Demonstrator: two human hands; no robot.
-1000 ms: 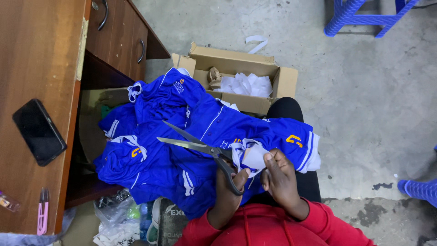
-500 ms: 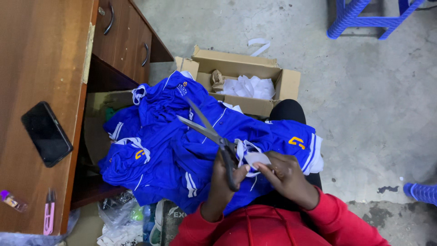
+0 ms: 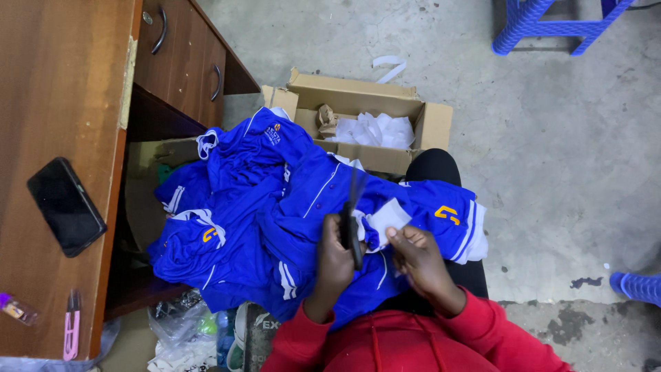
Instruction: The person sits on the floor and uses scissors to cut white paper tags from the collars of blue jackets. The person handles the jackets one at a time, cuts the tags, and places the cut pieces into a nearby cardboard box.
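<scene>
- Grey concrete floor (image 3: 551, 138) fills the upper right of my head view, stained and bare.
- At 9 o'clock sits a brown wooden desk (image 3: 62, 89) with drawers; a black phone (image 3: 65, 207) lies face-up on its top, and a small pink tool (image 3: 71, 333) rests near the desk's lower edge at 8 o'clock.
- At 12 o'clock an open cardboard box (image 3: 368, 96) stands on the floor, holding crumpled white paper (image 3: 375, 129).
- Blue plastic furniture legs (image 3: 551, 24) show at 1 o'clock, and another blue piece (image 3: 637, 286) pokes in at 4 o'clock.
- I see a heap of blue garments (image 3: 275, 220) with white piping and yellow marks spread across my lap at the centre, spilling toward 9 o'clock.
- My left hand (image 3: 334, 265) is clenched around the dark handles of a pair of scissors (image 3: 352, 227); the blades point up toward 12 o'clock and look motion-blurred, so I cannot tell whether they are apart or together.
- My right hand (image 3: 420, 258) pinches a small white tag (image 3: 389, 215) on the garment between thumb and fingers, just beside the scissors at their 3 o'clock.
- Red sleeves (image 3: 406, 344) fill the 6 o'clock edge.
- A clear plastic bag (image 3: 179, 324) and a shoe (image 3: 251, 337) lie on the floor at 7 o'clock.
</scene>
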